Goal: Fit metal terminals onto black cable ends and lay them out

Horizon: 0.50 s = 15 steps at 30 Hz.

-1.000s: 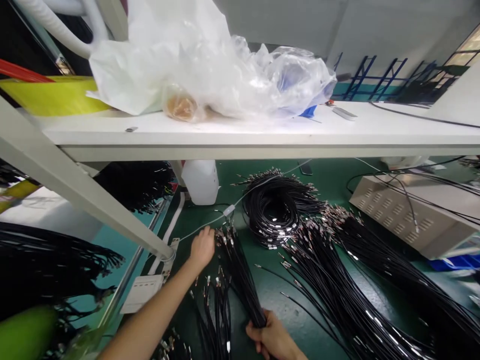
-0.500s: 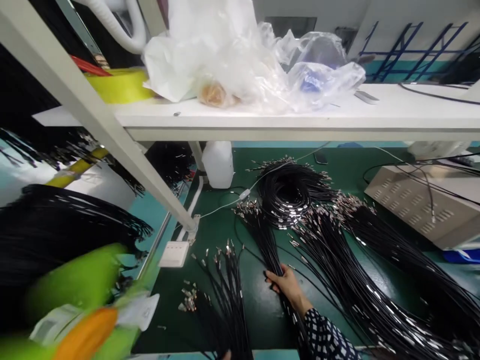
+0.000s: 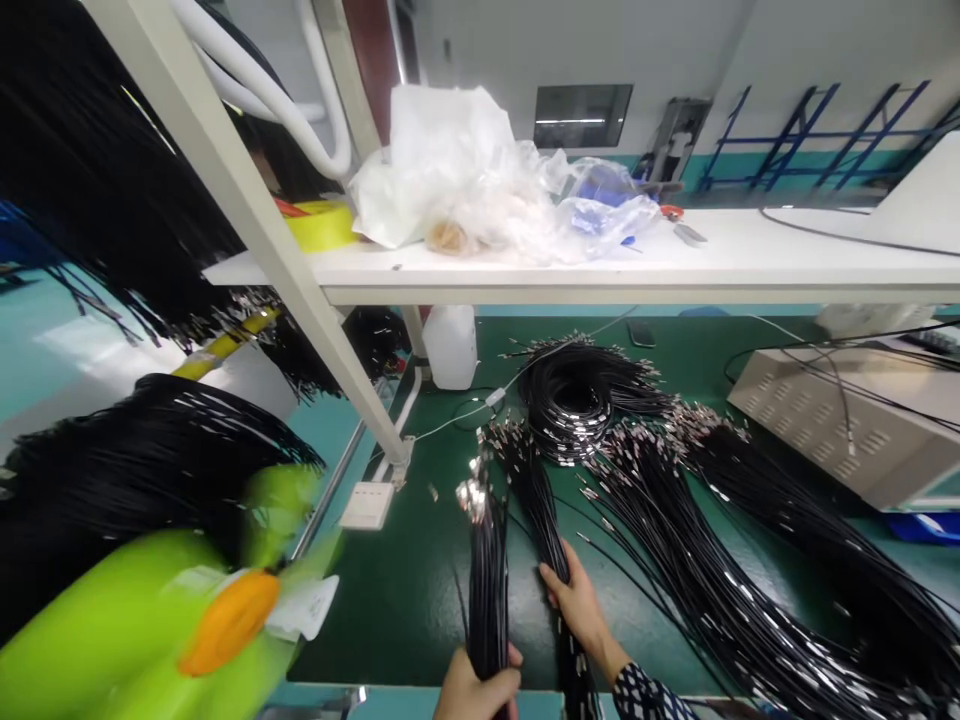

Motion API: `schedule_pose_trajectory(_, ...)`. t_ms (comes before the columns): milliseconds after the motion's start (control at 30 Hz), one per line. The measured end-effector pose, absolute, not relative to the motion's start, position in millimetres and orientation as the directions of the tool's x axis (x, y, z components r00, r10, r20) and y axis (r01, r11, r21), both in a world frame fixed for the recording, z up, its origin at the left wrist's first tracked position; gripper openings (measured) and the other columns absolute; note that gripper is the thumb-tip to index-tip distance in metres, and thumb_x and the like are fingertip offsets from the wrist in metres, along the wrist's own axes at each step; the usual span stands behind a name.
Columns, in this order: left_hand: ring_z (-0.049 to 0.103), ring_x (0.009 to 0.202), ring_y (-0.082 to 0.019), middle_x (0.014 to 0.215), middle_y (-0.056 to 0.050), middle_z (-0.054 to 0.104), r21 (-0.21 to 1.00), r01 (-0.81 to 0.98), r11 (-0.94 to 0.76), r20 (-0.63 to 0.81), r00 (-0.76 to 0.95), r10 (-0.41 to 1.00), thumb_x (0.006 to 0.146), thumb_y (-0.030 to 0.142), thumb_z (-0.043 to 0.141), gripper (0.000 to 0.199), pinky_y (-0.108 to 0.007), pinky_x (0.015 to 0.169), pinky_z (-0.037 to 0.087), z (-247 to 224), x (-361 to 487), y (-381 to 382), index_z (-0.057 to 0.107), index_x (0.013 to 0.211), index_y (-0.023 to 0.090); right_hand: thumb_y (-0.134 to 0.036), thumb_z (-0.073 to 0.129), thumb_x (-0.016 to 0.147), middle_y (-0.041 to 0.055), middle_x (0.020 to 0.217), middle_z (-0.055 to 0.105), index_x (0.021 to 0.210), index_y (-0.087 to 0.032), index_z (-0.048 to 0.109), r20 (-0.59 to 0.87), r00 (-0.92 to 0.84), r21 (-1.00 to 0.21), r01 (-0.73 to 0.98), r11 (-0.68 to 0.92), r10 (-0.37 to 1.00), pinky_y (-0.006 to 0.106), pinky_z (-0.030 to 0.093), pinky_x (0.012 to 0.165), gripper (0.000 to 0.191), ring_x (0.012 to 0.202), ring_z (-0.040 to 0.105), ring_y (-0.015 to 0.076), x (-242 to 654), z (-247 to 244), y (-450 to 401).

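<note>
At the bottom middle, my left hand point(image 3: 478, 686) is wrapped round a bundle of black cables point(image 3: 489, 580) with shiny metal ends bunched at the top. To its right, my right hand point(image 3: 577, 598) grips a second bundle of black cables point(image 3: 536, 500), whose tips point away from me over the green table. Behind the two bundles lies a round coil of black cables point(image 3: 566, 395) with metal tips. Long loose black cables point(image 3: 697, 560) spread out to the right of my right hand.
A white shelf point(image 3: 525, 275) crosses above the table, carrying crumpled plastic bags point(image 3: 480, 190). A beige vented box point(image 3: 847, 420) stands at right, a white jug point(image 3: 451, 348) at the back. Black cables point(image 3: 157, 470) hang at left beside a blurred green-and-orange object point(image 3: 187, 610).
My left hand has come into view with its bundle, now gathered closer to the right-hand bundle. My right hand has shifted slightly downward along its cables. The view has tilted.
</note>
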<state>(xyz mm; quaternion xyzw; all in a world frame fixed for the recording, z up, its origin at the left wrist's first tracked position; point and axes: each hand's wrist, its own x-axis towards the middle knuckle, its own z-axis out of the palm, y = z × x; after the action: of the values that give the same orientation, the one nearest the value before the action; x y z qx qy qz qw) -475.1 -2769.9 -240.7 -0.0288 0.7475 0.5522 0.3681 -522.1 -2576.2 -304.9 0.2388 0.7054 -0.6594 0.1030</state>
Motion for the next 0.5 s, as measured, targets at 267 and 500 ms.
schedule_pose_trajectory(267,0.053,0.118,-0.037,0.103,-0.017,0.066,0.743,-0.376,0.554,-0.402,-0.912,-0.080,0.073,0.049,0.057,0.054,-0.050,0.093,0.046,-236.8,-550.8,-2829.2,0.058,0.113,0.013,-0.021,0.067,0.074,0.0151,0.145,0.036,0.138,-0.016,0.044,-0.329,-0.905,-0.874,0.400,0.275,0.268,0.045,0.028,0.110,0.069,0.140,0.022,0.0348,-555.5,-281.2,-2601.5)
schedule_pose_trajectory(500,0.063,0.088,-0.024,0.096,-0.007,0.065,0.804,-0.196,0.561,-0.418,-0.858,0.299,0.088,0.046,0.055,0.031,-0.041,0.079,0.053,-217.2,-402.1,-2807.9,0.063,0.106,0.023,-0.031,0.056,0.095,0.0089,0.124,0.057,0.117,-0.021,0.060,-0.451,-0.872,-0.860,0.482,0.170,0.189,0.041,0.051,0.089,0.025,0.105,0.058,0.0220,-376.1,-257.0,-2562.8)
